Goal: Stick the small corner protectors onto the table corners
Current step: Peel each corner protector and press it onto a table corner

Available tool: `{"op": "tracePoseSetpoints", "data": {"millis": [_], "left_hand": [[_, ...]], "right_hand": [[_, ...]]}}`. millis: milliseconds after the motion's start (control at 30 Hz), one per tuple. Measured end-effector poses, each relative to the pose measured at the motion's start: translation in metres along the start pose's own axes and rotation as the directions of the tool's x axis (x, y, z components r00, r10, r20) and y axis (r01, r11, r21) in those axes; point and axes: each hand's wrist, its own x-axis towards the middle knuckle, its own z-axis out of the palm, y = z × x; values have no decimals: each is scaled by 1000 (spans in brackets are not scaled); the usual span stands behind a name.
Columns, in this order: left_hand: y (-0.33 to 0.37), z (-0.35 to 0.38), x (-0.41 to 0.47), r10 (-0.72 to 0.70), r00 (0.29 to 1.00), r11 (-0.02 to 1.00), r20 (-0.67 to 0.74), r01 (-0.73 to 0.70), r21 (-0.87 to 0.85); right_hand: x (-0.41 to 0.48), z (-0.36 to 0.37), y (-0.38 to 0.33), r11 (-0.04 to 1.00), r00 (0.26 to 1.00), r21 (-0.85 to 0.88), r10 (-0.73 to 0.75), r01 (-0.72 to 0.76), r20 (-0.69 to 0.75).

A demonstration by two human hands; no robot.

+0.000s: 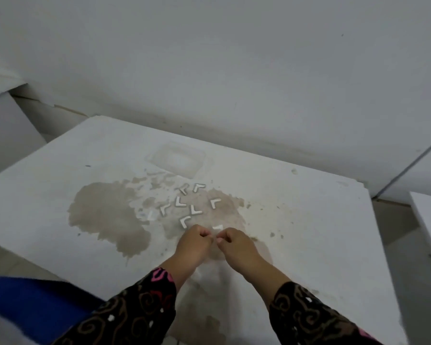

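Head view looks down on a white table blotched with brown stains, and from where I stand the job looks barely begun. The corner protectors, small white L-shaped pieces, lie loose in a scatter near the middle of the top, just beyond the hands. The only table corner I can see, at the far left, looks bare, so the sticking seems to lie ahead. A clear shallow tray sits farther back. Both forearms reach in from the near edge and converge. The left hand and right hand meet knuckles up, fingers curled in and tips almost touching, as if working at something tiny. One white piece shows just past the fingertips; whether they pinch it I cannot tell.
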Motion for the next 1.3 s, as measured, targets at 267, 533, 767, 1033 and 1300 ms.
{"op": "tracePoseSetpoints", "data": {"millis": [267,533,767,1033,1300], "left_hand": [[-33,-49,87,-26,990,980,-139,53,191],[-40,-47,104,126,990,913,-56,-94,398],[-28,-44,104,82,996,877,-43,-52,477],[2,-49,84,-65,991,978,118,87,-192],[53,-58,47,29,928,729,371,235,-643]], "right_hand": [[60,38,-36,981,999,-196,10,-1,45],[64,51,-34,974,996,-226,46,-28,70],[55,46,-31,969,997,-245,28,-11,69],[49,23,-31,994,996,-78,76,-80,-46],[32,-11,-54,965,965,261,36,34,-260]]}}
